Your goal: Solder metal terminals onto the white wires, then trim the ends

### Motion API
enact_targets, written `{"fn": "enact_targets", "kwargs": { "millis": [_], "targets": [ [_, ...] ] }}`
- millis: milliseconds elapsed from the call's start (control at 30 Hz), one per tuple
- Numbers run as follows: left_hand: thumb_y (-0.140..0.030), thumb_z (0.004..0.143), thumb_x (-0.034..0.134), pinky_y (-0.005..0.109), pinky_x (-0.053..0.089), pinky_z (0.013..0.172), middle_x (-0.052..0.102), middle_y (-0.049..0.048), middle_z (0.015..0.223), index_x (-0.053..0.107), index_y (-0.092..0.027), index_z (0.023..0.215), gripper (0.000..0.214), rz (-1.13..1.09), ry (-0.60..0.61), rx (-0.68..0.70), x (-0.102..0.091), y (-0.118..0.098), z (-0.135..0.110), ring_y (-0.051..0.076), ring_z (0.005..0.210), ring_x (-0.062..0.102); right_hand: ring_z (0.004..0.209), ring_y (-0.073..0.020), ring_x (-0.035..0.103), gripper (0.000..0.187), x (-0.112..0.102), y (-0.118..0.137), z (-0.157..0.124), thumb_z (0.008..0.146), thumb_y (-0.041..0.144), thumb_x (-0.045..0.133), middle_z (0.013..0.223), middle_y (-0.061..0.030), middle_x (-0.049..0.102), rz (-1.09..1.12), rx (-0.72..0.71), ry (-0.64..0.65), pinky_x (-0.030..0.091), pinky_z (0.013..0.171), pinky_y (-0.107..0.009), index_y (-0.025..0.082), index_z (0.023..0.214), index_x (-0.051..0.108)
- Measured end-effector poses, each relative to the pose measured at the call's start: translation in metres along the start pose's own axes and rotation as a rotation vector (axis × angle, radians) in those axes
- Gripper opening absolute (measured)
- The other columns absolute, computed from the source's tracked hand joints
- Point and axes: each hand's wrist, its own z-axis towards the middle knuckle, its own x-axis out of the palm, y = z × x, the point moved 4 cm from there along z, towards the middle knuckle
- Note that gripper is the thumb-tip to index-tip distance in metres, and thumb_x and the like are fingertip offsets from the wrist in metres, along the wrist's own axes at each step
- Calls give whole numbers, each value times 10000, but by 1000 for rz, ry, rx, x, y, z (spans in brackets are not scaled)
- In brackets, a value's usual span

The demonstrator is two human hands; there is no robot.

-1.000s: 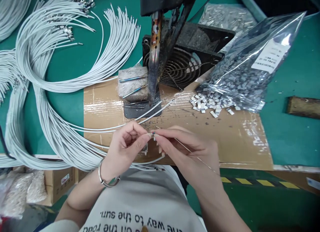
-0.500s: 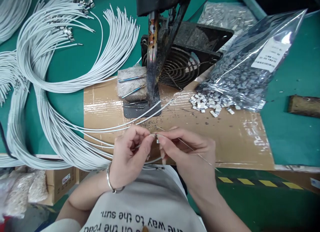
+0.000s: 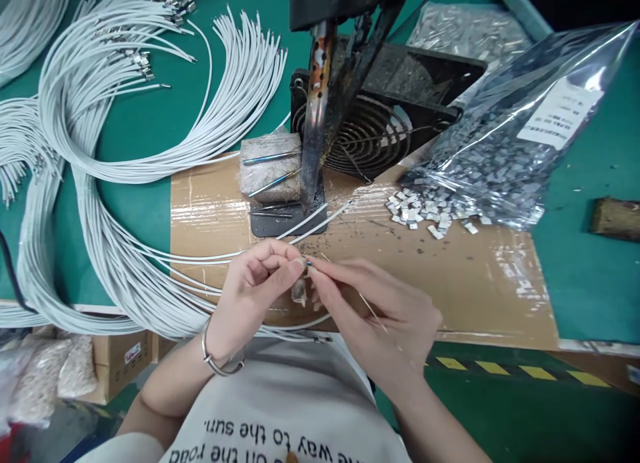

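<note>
My left hand is closed, thumb and forefinger pinched over a tiny piece whose kind the fingers hide. Opposite it, fingertip to fingertip, my right hand pinches too. A thin silvery wire, like solder, runs through the right hand's fingers, its tip poking out above them. A small dark bluish bit shows where the fingertips meet. White cables pass behind and under my left hand. Above the hands hangs a soldering iron, its tip pointing down.
Behind the iron stands a black fan. A wrapped block bears metal rods. Small white-grey connectors spill from a clear bag onto the cardboard. Bundled white cables cover the left side.
My hands have stayed together, moving slightly left and up. The small white piece seen beneath the fingertips no longer shows. The whole view has shifted a little.
</note>
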Motion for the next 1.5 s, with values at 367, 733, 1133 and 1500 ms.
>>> {"fn": "enact_targets", "kwargs": {
  "millis": [367, 733, 1133, 1500],
  "targets": [
    [-259, 994, 673, 211, 367, 529, 592, -33, 687, 634, -183, 920, 112, 306, -114, 219, 5, -4, -7, 88, 584, 448, 489, -93, 610, 136, 0, -13, 2, 903, 217, 778, 653, 27, 701, 265, 316, 40, 518, 441, -200, 312, 944, 868],
    [-210, 955, 678, 225, 355, 526, 661, -14, 707, 657, -183, 874, 87, 456, -122, 247, 6, -4, -9, 82, 587, 502, 596, -97, 605, 148, -16, 1, 19, 954, 167, 721, 690, 35, 671, -65, 66, 262, 458, 513, -221, 274, 917, 816],
    [-185, 920, 677, 213, 328, 490, 646, -23, 686, 659, -176, 854, 69, 422, -113, 214, 8, -13, -7, 73, 558, 474, 578, -105, 631, 266, -28, -6, 23, 941, 117, 728, 697, 38, 691, 46, 101, 141, 507, 493, -215, 351, 985, 848],
    [-169, 951, 661, 233, 397, 562, 682, -36, 712, 660, -208, 893, 70, 587, -165, 356, 5, -5, -11, 90, 614, 546, 768, -125, 714, 256, -17, 21, 12, 962, 45, 678, 926, -25, 754, -440, -358, 236, 595, 755, -247, 219, 1139, 740]
  ]
}}
